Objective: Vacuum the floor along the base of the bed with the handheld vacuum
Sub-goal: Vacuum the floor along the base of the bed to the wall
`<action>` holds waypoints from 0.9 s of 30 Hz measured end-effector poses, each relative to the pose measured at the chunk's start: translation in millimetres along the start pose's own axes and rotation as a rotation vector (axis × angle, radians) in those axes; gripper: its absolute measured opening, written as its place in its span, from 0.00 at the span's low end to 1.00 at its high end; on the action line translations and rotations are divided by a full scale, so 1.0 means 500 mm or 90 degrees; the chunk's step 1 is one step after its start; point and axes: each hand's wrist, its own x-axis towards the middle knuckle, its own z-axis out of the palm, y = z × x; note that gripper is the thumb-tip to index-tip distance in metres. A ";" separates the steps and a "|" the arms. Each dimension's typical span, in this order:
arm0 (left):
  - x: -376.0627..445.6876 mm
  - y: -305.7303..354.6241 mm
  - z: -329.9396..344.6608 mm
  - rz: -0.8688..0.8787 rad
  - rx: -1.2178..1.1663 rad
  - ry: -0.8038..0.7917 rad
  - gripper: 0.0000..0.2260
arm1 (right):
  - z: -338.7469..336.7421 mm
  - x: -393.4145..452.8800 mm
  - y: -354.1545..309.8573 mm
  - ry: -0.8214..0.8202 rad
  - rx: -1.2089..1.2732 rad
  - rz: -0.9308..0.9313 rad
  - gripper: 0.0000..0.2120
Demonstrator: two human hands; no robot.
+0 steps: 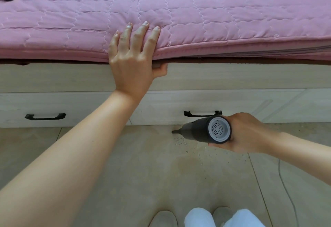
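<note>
Nearest, at the bottom edge, are pale slippers [163, 218] and white trouser knees [199, 217] on the tiled floor [125, 164]. The left hand [133, 60] grips the edge of the pink quilted mattress pad [179, 11], fingers spread on top, thumb tucked beneath. Below it runs the pale wooden bed base [71, 78] with black drawer handles [45, 116]. Further right, the right hand [245, 133] holds the dark handheld vacuum [207, 130], its nozzle at floor level near the base, just beside scattered crumbs [180, 140].
</note>
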 end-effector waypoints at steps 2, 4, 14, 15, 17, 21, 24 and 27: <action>0.001 0.012 -0.011 0.000 0.006 -0.028 0.29 | 0.001 0.001 0.002 0.002 0.005 -0.007 0.25; 0.007 0.022 -0.018 0.010 0.009 -0.044 0.29 | 0.000 -0.006 0.007 -0.001 0.013 -0.005 0.24; 0.060 0.151 -0.008 0.113 -0.053 -0.068 0.31 | -0.013 -0.024 0.025 -0.008 0.055 0.037 0.20; 0.068 0.170 -0.004 0.125 -0.056 -0.068 0.31 | -0.012 -0.024 0.024 0.001 0.061 0.036 0.21; 0.075 0.198 0.005 0.139 -0.053 -0.068 0.30 | -0.010 -0.023 0.019 0.012 0.061 0.025 0.21; 0.062 0.207 0.018 0.145 -0.051 -0.049 0.28 | -0.007 -0.030 0.020 0.008 0.052 0.007 0.21; 0.060 0.207 0.022 0.137 -0.068 -0.035 0.27 | -0.006 -0.038 0.029 0.003 0.068 -0.007 0.18; 0.059 0.208 0.023 0.126 -0.070 -0.027 0.26 | 0.000 -0.039 0.033 0.012 0.086 0.010 0.19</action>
